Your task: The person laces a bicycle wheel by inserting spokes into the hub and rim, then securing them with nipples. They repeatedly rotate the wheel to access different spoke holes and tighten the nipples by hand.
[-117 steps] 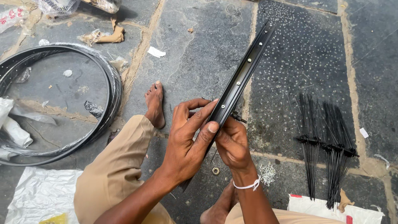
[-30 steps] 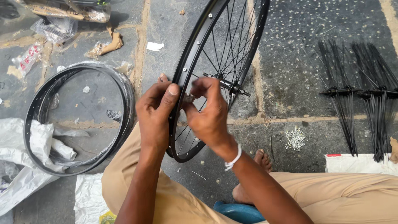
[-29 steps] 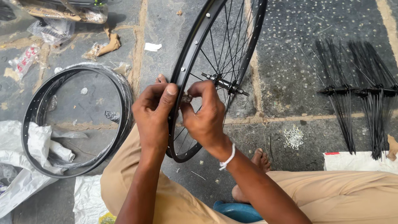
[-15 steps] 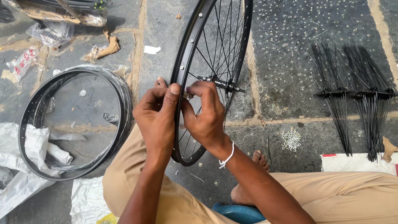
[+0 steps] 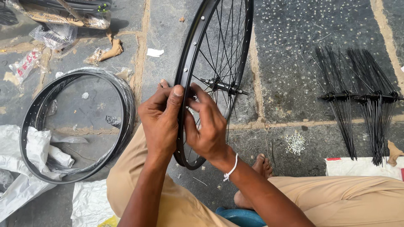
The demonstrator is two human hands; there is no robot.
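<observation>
Left hand and right hand, fingers curled, pinch together on the near rim of the upright black spoked wheel standing on the stone floor. Thin black spokes lie bundled toward the floor's right edge; a plastic-wrapped bare rim lies flat at left.

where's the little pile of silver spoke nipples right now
In the head view, the silver nipples lie on the stone floor to the person's right, between the wheel and the black spoke bundles.

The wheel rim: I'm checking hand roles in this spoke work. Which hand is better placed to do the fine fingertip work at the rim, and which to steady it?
Probably the right hand: its fingertips pinch at the inner side of the rim, among the spokes. The left hand wraps the rim's outer edge, suited to steadying.
</observation>
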